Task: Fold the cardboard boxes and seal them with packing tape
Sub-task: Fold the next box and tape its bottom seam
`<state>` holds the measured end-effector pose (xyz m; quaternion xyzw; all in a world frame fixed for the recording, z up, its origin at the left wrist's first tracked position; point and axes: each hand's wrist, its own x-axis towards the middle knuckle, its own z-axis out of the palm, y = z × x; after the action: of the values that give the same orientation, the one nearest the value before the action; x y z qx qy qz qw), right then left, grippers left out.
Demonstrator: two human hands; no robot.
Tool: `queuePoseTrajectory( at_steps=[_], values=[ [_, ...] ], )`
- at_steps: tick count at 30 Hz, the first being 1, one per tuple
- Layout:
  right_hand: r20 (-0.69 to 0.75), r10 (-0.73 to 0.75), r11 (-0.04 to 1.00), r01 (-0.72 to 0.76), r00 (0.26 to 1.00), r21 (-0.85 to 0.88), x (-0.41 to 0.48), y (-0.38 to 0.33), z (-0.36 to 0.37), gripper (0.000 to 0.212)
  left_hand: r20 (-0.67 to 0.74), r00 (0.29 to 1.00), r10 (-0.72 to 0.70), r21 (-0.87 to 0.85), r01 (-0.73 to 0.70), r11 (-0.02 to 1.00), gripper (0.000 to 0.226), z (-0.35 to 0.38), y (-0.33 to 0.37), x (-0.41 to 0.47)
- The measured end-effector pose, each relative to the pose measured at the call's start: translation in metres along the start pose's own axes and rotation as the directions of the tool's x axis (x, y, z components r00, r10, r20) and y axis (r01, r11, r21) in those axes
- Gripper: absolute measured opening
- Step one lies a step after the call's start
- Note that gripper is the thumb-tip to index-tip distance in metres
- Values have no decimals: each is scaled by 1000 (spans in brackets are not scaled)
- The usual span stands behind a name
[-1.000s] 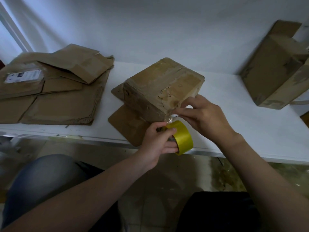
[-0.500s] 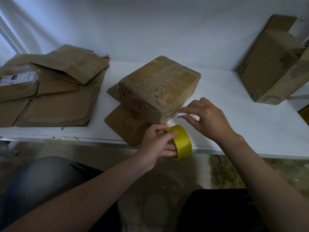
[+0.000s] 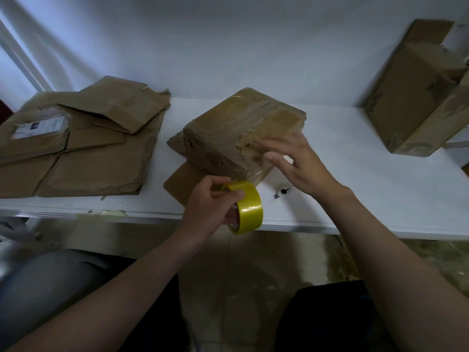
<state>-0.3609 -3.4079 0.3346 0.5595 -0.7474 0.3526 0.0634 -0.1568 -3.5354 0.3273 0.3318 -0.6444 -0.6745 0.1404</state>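
Observation:
A worn cardboard box with old tape on it stands folded in the middle of the white table, one flap lying flat toward me. My left hand grips a yellow roll of packing tape at the table's front edge, just below the box's near corner. My right hand lies with straight, spread fingers against the box's near right face; it looks blurred. A small dark tool lies on the table under that hand.
A stack of flattened cardboard boxes covers the table's left side, one with a white label. Another folded box leans at the far right against the white wall. My knees are below the table edge.
My right hand let go of the small tool, which now lies on the table, and moved up to press on the box's face. The left hand kept the tape roll by the corner.

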Motion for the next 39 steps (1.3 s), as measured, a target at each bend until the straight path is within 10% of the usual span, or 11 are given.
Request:
queuePoseTrajectory(
  at_steps=[4, 24, 33, 39],
  values=[
    [117, -199, 970, 213, 973, -120, 20, 9, 21, 44, -63, 995, 73, 84, -68, 994, 34, -15, 4, 3],
    [130, -185, 973, 200, 974, -115, 21, 38, 40, 63, -137, 984, 113, 105, -99, 989, 36, -28, 5, 30],
    [-186, 173, 934, -221, 967, -280, 0, 48, 9, 31, -115, 979, 167, 131, -152, 980, 42, -5, -4, 19],
    [491, 397, 918, -348, 776, -192, -10, 49, -6, 12, -123, 973, 195, 150, -176, 973, 47, 11, -11, 26]
  ],
)
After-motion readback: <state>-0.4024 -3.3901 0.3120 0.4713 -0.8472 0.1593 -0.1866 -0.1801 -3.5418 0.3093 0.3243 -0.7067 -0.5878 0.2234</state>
